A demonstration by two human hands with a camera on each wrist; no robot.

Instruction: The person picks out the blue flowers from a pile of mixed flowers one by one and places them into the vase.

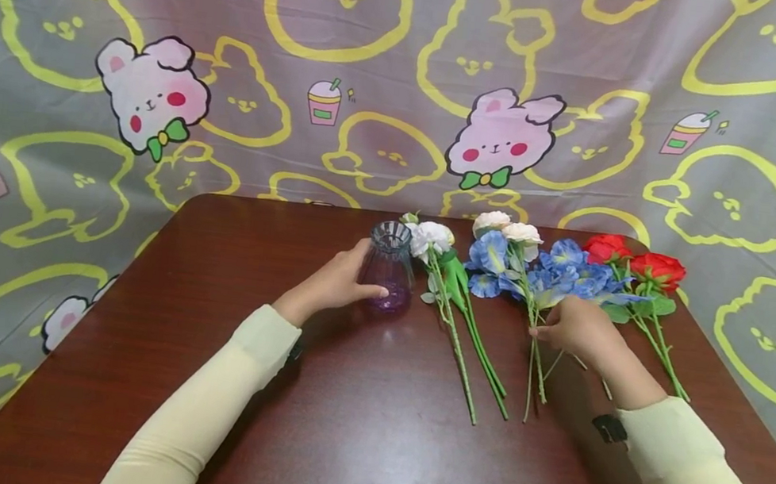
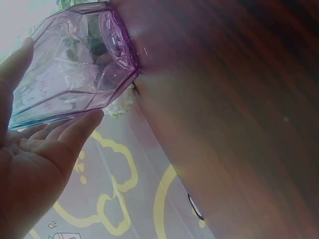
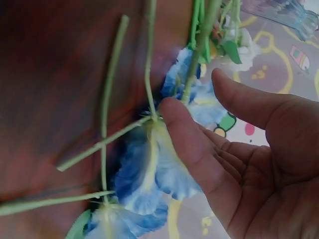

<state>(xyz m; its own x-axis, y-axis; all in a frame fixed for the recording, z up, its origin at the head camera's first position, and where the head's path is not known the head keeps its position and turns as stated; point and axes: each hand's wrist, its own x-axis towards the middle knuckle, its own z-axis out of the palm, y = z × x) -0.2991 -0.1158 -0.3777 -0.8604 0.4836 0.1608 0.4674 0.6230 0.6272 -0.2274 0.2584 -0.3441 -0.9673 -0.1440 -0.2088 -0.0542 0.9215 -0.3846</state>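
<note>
A clear glass vase with a purple base (image 1: 387, 274) stands upright on the table. My left hand (image 1: 332, 279) holds it from the left, thumb across the front and fingers behind. In the left wrist view, thumb and fingers lie on opposite sides of the vase (image 2: 75, 64). My right hand (image 1: 586, 336) is at the stems of the artificial flowers. Thumb and forefinger stand apart in the right wrist view, with a green stem (image 3: 199, 55) showing between them. Blue flowers (image 3: 144, 169) lie beside the forefinger (image 3: 184, 134).
White flowers (image 1: 430, 239) and a green leafy stem (image 1: 454, 277) lie right of the vase. Farther right are cream roses (image 1: 523, 237), blue irises (image 1: 567, 272) and red roses (image 1: 658, 269) on the brown table (image 1: 336, 444). A patterned cloth (image 1: 395, 51) hangs behind the table.
</note>
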